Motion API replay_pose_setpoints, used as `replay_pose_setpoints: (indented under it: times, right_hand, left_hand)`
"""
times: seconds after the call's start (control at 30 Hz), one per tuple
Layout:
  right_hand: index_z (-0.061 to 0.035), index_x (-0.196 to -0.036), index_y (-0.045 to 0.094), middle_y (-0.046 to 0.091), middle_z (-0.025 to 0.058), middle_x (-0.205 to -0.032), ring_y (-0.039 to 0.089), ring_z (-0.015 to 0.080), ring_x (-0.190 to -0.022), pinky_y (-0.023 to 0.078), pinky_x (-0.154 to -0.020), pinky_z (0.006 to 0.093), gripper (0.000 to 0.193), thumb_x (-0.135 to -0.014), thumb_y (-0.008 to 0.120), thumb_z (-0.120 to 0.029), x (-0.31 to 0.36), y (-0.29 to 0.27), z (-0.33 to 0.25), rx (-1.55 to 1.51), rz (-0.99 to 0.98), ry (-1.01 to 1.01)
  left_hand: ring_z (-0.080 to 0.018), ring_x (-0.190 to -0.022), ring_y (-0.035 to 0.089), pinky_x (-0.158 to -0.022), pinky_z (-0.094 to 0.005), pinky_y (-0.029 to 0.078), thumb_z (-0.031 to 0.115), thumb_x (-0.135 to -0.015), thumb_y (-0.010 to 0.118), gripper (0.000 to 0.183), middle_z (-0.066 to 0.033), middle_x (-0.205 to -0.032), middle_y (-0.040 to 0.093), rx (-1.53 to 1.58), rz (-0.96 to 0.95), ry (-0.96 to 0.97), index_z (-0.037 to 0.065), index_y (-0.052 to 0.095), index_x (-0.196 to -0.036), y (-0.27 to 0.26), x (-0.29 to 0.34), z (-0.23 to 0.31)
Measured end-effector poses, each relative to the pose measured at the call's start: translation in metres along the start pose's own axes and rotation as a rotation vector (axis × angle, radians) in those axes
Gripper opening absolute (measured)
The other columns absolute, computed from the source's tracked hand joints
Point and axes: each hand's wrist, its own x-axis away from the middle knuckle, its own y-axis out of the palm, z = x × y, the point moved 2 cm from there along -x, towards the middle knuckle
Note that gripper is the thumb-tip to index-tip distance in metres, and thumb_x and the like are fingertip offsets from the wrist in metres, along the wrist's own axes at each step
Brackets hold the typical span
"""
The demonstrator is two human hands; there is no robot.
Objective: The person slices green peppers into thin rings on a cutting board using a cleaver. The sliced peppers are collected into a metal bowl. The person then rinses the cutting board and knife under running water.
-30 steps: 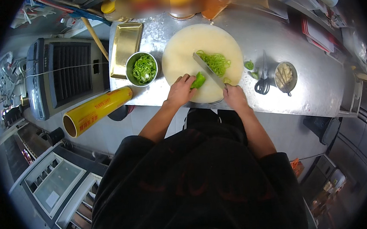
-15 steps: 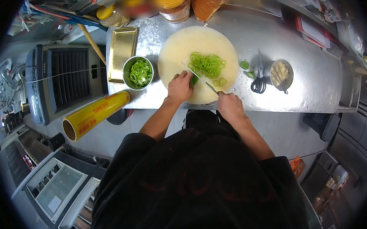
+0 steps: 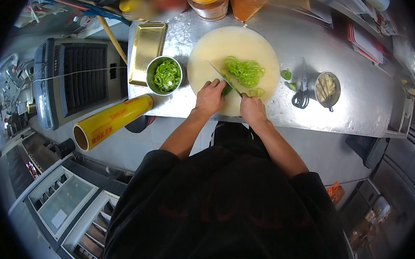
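On a round pale cutting board (image 3: 206, 40), my left hand (image 3: 210, 96) holds down a piece of green pepper (image 3: 227, 88) with curled fingers. My right hand (image 3: 253, 109) grips the handle of a kitchen knife (image 3: 220, 72), whose blade slants toward the far left, close beside the left fingertips. The handle is mostly hidden in the fist. Thin green pepper rings (image 3: 245, 71) lie heaped just right of the blade, with a few loose rings (image 3: 257, 93) nearer me. A metal bowl (image 3: 151, 76) of sliced green pepper stands left of the board.
Right of the board lie pepper end pieces (image 3: 286, 74), black-handled scissors (image 3: 301, 96) and a small bowl (image 3: 318, 98) of pale chopped food with a utensil in it. A gold tray (image 3: 145, 49) and a yellow film roll (image 3: 113, 121) are at left. Jars (image 3: 209, 13) line the back.
The knife has slid forward and left across the board, with my right hand coming closer to my left. The whole view has shifted slightly. My left hand still holds the pepper.
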Motion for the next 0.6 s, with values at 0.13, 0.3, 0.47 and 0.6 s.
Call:
replay_pose_setpoints:
  times: [0.13, 0.3, 0.47, 0.6]
  right_hand:
    - [0.0018, -0.104, 0.069, 0.073, 0.0287, -0.086, 0.073, 0.0484, -0.085, 0.059, -0.078, 0.0570, 0.017, -0.092, 0.059, -0.006, -0.003, -0.003, -0.005, -0.027, 0.044, -0.015]
    - [0.0028, -0.100, 0.069, 0.072, 0.0306, -0.084, 0.072, 0.0502, -0.083, 0.058, -0.077, 0.0586, 0.015, -0.093, 0.058, -0.005, 0.031, -0.037, -0.005, -0.008, -0.005, -0.033]
    - [0.0037, -0.099, 0.068, 0.070, 0.0327, -0.085, 0.069, 0.0525, -0.085, 0.056, -0.079, 0.0605, 0.014, -0.095, 0.059, -0.006, 0.042, -0.049, -0.003, -0.005, -0.041, -0.024]
    - [0.0048, -0.096, 0.068, 0.071, 0.0330, -0.086, 0.072, 0.0513, -0.086, 0.057, -0.081, 0.0592, 0.014, -0.091, 0.056, -0.002, 0.037, -0.051, -0.009, 0.006, -0.040, -0.040]
  left_hand:
    - [-0.0373, -0.105, 0.064, -0.093, -0.0481, 0.056, 0.007, -0.078, 0.070, 0.043, -0.0117, -0.110, 0.065, 0.010, 0.043, -0.029, 0.011, 0.061, -0.120, 0.002, 0.004, 0.000]
    - [-0.0371, -0.106, 0.064, -0.093, -0.0481, 0.056, 0.009, -0.080, 0.071, 0.040, -0.0116, -0.111, 0.065, 0.010, 0.052, -0.030, 0.011, 0.062, -0.119, 0.006, 0.001, -0.003]
    - [-0.0366, -0.106, 0.064, -0.093, -0.0478, 0.056, 0.009, -0.082, 0.072, 0.038, -0.0116, -0.112, 0.066, 0.021, 0.057, -0.020, 0.011, 0.063, -0.118, 0.003, 0.000, -0.003]
    - [-0.0365, -0.105, 0.064, -0.093, -0.0476, 0.056, 0.008, -0.081, 0.071, 0.039, -0.0117, -0.110, 0.065, 0.022, 0.067, -0.001, 0.011, 0.063, -0.119, 0.004, 0.002, -0.005]
